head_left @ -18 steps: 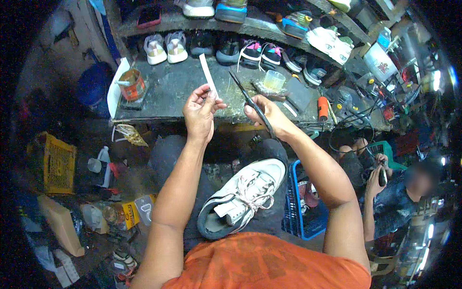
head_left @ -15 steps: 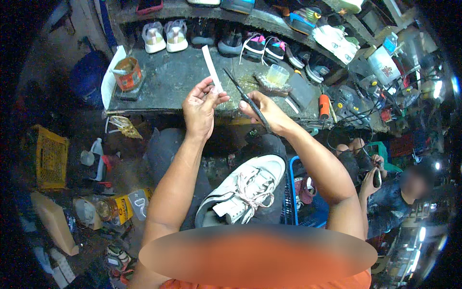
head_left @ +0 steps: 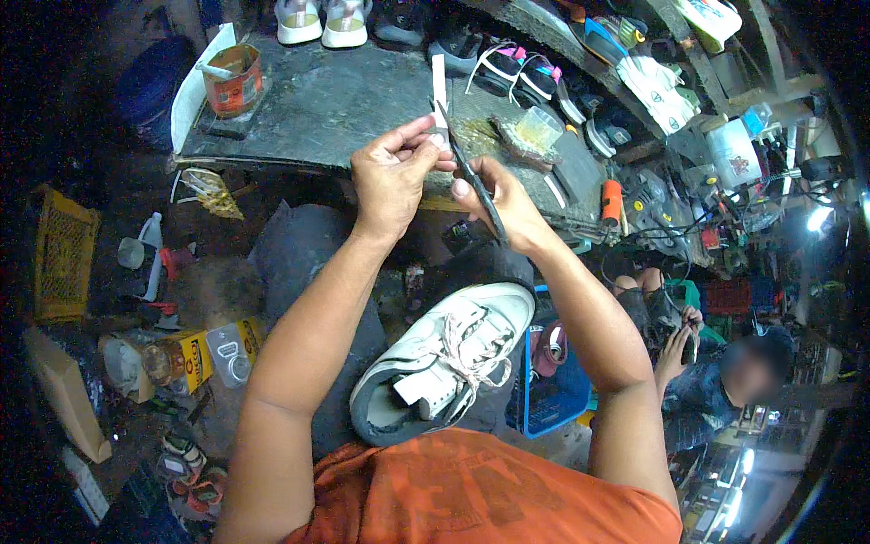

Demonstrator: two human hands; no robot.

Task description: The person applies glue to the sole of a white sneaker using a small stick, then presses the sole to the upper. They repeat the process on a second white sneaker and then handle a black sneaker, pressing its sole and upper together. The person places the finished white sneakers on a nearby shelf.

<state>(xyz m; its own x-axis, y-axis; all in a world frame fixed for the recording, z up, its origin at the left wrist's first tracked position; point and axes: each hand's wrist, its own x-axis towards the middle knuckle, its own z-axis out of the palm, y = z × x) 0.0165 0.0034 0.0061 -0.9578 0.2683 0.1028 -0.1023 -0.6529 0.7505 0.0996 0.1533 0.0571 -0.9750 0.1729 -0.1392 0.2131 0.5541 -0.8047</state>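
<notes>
Left grip (head_left: 391,174) pinches strip (head_left: 439,80); right grip (head_left: 510,201) slants scissors (head_left: 470,174)

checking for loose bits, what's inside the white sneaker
Inside the white sneaker, greyish lining shows at the heel end. The toe end can't be seen: the tongue, laces and upper cover it.

Two bare hands here, one left hand (head_left: 391,181) and one right hand (head_left: 503,204), plus one white strip (head_left: 439,77) and one pair of scissors (head_left: 465,165). Along the back edge of the bench (head_left: 335,100) I get eight shoes (head_left: 399,27): two pale, two dark, two with pink trim, two greyish ones. One orange can (head_left: 234,88) by the left edge, one orange cylinder (head_left: 612,204) at the front edge, one clear cup (head_left: 541,130) up there too. Off the bench: one white sneaker (head_left: 426,354), one blue crate (head_left: 526,394), one yellow crate (head_left: 68,258).
</notes>
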